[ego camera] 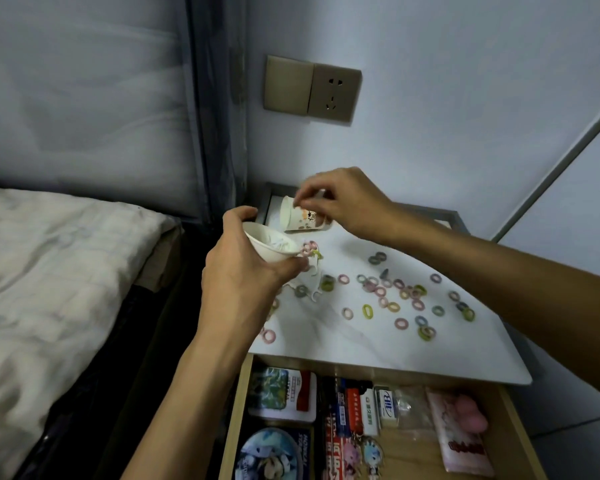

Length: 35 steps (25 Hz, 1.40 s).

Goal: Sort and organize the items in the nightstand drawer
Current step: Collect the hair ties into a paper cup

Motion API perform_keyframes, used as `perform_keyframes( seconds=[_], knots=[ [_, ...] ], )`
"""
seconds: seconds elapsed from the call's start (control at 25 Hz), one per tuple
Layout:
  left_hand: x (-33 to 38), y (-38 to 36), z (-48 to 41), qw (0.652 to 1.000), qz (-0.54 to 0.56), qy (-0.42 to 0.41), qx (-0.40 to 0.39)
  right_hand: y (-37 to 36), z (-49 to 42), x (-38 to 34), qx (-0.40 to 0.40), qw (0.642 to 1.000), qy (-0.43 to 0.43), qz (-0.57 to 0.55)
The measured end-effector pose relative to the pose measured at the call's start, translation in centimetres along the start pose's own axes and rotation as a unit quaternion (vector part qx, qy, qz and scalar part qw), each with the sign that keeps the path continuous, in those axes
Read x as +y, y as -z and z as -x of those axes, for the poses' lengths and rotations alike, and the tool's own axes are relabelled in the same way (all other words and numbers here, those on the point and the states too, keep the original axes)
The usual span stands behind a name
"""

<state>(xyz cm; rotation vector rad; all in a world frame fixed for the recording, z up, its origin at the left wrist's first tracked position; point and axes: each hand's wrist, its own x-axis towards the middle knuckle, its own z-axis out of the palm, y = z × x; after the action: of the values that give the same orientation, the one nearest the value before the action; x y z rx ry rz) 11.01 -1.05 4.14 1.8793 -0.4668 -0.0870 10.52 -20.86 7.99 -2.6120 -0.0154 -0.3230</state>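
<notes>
The left hand (243,271) holds a plain white cup (267,245) with its fingers wrapped tight around it. The cup is tipped, with its open mouth facing up and to the right, over the left edge of the nightstand top (378,348). A few small hair ties (310,249) sit bunched right at the cup's lip, by the thumb. The right hand (343,199) reaches to the back left corner of the top and holds a printed cup (302,218) from above, with its fingers curled on it near the rim. That cup leans on its side with its mouth to the left. Many more little hair ties (395,296) in pink, green, blue and grey lie spread over the middle and right side of the top. Under the front edge the drawer (234,410) is pulled open. Inside it are a flat tin (284,393), a round tin (267,455), some lighters (354,407), key charms (364,455) and a pink packet (461,434). A bed (49,271) is to the left.
</notes>
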Motion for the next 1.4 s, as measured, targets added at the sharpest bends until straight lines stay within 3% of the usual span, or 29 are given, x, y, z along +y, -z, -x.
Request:
perform_keyframes(
  seconds=[0.08, 0.2, 0.32, 0.48, 0.64, 0.76, 0.92, 1.04, 1.24, 1.4],
  knots=[
    [-0.2, 0.6, -0.2, 1.0, 0.001, -0.002, 0.018, -1.8, 0.4, 3.7, -0.046, 0.991, -0.033, 0.118],
    [-0.6, 1.1, -0.4, 1.0, -0.002, -0.007, 0.027, -5.9, 1.7, 7.1, -0.127, 0.958, 0.005, 0.257],
    [-0.7, 1.3, -0.6, 1.0, -0.003, -0.009, 0.027, -7.8, 2.1, 8.5, -0.104, 0.956, 0.03, 0.274],
    [-0.9, 1.4, -0.7, 1.0, 0.002, -0.005, 0.023, -8.0, 2.0, 9.5, -0.1, 0.957, -0.014, 0.271],
    [-0.7, 1.4, -0.5, 1.0, 0.006, -0.004, 0.015, -7.6, 2.8, 10.0, -0.113, 0.97, -0.085, 0.2],
    [-0.6, 1.3, -0.5, 1.0, 0.007, -0.004, 0.018, -6.6, 3.1, 10.1, -0.048, 0.98, -0.168, 0.092],
    [-0.3, 1.1, -0.3, 1.0, 0.008, -0.003, 0.018, -5.1, 3.7, 10.4, 0.032, 0.968, -0.248, -0.01],
    [-0.2, 0.9, -0.2, 1.0, 0.014, -0.004, 0.018, -4.6, 3.9, 10.8, 0.067, 0.961, -0.266, -0.044],
    [-0.1, 0.7, -0.3, 1.0, 0.01, -0.004, 0.018, -4.7, 3.1, 11.2, 0.034, 0.965, -0.26, -0.013],
    [-0.1, 0.6, -0.4, 1.0, 0.007, -0.003, 0.017, -4.7, 3.0, 11.5, 0.049, 0.955, -0.281, -0.075]
  ],
)
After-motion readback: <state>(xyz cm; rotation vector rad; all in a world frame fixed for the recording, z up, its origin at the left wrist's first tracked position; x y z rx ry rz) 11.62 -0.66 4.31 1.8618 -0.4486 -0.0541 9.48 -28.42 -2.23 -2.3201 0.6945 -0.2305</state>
